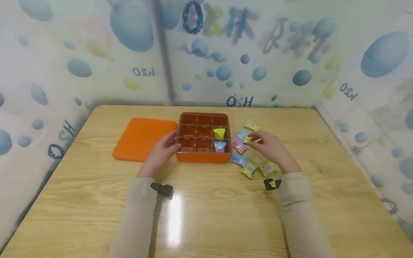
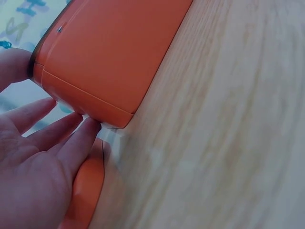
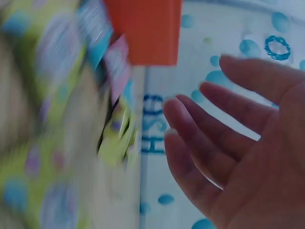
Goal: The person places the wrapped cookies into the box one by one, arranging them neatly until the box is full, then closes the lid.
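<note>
An orange box point(image 1: 204, 157) with several compartments stands near the middle of the table. A yellow candy packet point(image 1: 219, 134) sits in its middle right compartment and a blue one point(image 1: 220, 146) in the front right. My left hand point(image 1: 164, 148) holds the box's left side, thumb at the rim and fingertips against the outer wall. Over the loose candies, my right hand point(image 1: 269, 145) hovers with fingers spread and nothing held, as the right wrist view shows. Beneath and beside it lie a pink packet point(image 1: 239, 146), a blue packet point(image 1: 242, 135) and a yellow packet point(image 1: 252, 125).
An orange lid point(image 1: 145, 139) lies flat left of the box, partly behind the left hand. Nearer the front are another blue packet point(image 1: 239, 159) and two yellow ones, one by the right wrist point(image 1: 269, 168). A patterned wall point(image 1: 206, 64) borders the wooden table point(image 1: 213, 215).
</note>
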The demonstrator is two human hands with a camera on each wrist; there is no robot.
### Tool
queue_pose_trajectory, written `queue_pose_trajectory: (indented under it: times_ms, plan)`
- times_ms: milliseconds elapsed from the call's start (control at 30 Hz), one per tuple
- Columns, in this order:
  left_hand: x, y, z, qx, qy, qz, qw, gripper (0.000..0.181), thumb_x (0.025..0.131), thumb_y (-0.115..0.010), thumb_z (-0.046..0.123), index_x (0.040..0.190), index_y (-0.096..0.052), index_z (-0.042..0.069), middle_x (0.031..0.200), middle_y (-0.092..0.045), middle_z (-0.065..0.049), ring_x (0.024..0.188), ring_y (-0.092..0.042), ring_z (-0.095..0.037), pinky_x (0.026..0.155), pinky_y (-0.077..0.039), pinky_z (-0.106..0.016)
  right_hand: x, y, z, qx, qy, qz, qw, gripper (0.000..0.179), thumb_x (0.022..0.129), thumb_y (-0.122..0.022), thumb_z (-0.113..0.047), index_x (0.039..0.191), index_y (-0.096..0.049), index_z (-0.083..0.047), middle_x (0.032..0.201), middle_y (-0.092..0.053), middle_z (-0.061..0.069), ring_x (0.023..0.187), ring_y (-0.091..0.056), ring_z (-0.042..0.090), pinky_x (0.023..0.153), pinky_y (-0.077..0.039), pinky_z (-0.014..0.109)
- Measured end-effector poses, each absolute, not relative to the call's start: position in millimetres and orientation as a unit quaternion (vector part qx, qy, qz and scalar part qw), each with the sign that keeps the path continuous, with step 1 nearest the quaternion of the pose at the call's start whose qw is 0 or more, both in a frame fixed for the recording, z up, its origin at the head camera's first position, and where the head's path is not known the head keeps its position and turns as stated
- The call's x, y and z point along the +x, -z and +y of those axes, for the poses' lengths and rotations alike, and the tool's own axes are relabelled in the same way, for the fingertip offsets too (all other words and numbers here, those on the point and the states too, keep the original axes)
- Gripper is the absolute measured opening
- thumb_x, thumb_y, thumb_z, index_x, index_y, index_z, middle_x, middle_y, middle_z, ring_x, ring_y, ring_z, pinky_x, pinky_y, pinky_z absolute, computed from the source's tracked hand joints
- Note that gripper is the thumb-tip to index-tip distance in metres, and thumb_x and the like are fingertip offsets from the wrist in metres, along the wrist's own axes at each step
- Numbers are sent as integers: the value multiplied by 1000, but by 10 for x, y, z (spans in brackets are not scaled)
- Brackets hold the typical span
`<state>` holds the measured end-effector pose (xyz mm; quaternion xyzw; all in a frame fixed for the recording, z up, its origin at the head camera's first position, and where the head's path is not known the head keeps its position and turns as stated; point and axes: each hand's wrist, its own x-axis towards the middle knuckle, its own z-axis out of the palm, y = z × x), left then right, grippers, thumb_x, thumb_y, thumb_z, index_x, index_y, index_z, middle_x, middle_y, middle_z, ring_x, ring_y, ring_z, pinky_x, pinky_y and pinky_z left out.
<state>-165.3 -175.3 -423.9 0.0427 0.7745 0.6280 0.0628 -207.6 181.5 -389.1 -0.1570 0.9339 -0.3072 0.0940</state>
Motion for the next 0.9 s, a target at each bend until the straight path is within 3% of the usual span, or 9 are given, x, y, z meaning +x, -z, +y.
queue_pose_trajectory:
  times_ms: [167, 400, 633, 900]
  plan:
    - [-1728, 4409, -1814, 49, -625, 777, 57, 58, 89, -55, 22, 140, -29, 20, 140, -34, -2, 125, -34, -21, 102, -26, -43, -2005, 3946, 2072, -164, 259, 943, 132, 46, 88, -55, -33, 125, -48, -8, 120, -52, 13, 101, -52, 27, 80, -44, 44]
    - [-1739, 4431, -1814, 55, -632, 772, 49, 58, 89, -56, 21, 141, -28, 19, 139, -35, 0, 125, -35, -20, 101, -28, -41, -1877, 4029, 2317, -171, 203, 941, 209, 51, 85, -59, -30, 127, -46, -3, 122, -50, 17, 105, -51, 33, 80, -44, 46]
    - [-1732, 4397, -1801, 49, -632, 771, 53, 58, 89, -56, 22, 140, -29, 21, 139, -36, 2, 124, -35, -18, 101, -29, -40, -1821, 4116, 2366, -192, 206, 942, 184, 49, 83, -62, -24, 124, -48, -1, 117, -53, 17, 101, -52, 32, 82, -43, 46]
    - [-1727, 4399, -1806, 48, -628, 775, 51, 57, 89, -55, 20, 140, -30, 19, 139, -36, -2, 125, -35, -21, 101, -29, -42, -1826, 4145, 2264, -201, 216, 935, 197, 50, 83, -63, -18, 127, -47, -3, 100, -57, 12, 87, -55, 23, 74, -45, 41]
